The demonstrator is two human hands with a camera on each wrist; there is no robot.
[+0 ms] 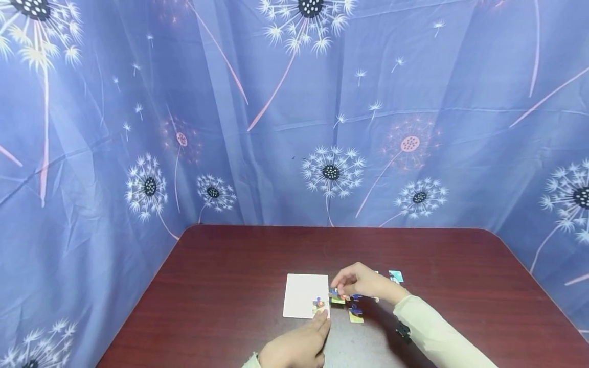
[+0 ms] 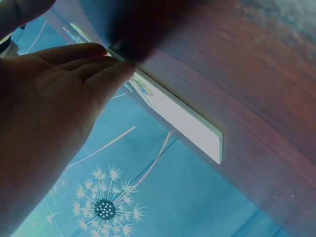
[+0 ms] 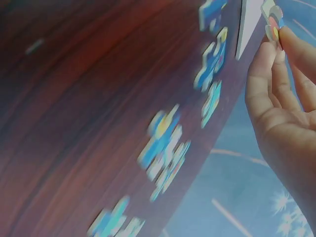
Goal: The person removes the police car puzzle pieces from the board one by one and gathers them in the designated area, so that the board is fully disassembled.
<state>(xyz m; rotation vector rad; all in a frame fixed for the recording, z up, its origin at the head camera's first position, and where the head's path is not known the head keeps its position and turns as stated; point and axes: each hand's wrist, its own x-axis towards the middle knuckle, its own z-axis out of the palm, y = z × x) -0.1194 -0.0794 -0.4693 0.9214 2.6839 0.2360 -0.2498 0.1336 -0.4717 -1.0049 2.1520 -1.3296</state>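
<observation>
A white square board (image 1: 301,291) lies on the table, with a colourful jigsaw piece (image 1: 318,302) at its near right corner. My left hand (image 1: 296,341) has its fingers stretched out, the fingertips right at that corner beside the piece. In the left wrist view, those straight fingers overlap the end of the board (image 2: 187,121). Just right of the board, my right hand (image 1: 361,281) pinches a jigsaw piece (image 3: 273,22) between thumb and fingertips, raised off the table in the right wrist view.
Several loose jigsaw pieces lie right of the board, among them a yellow and blue piece (image 1: 356,314) nearer me and a light blue piece (image 1: 395,276) farther back. The dark red wooden table (image 1: 230,286) meets a blue dandelion-print curtain (image 1: 276,179) behind.
</observation>
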